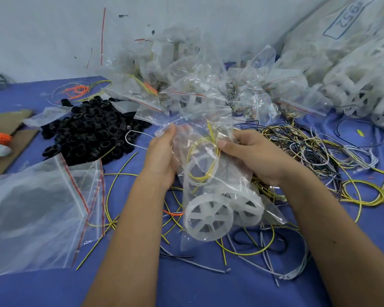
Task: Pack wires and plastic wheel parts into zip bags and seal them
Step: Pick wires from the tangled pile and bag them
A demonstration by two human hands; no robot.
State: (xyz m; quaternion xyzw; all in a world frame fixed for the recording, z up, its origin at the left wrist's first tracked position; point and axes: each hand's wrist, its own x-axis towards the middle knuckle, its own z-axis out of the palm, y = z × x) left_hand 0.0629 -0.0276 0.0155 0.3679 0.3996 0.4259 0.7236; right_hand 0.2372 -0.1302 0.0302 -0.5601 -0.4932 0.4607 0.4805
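Observation:
I hold a clear zip bag (242,187) upright over the blue table, its mouth pointing away from me. Inside lie two white spoked plastic wheels (208,218) at the bottom and a coiled yellow wire (203,161) above them. My left hand (162,158) grips the bag's left side near the top. My right hand (253,156) grips the right side, its thumb pressing the yellow wire through the plastic. The bag's mouth (186,125) looks crumpled and unsealed.
A stack of empty zip bags with red strips (42,209) lies at the left. Black plastic rings (91,129) are heaped behind it. Filled bags (186,85) pile up at the back, loose wires (308,151) spread right, white wheel parts (364,85) far right.

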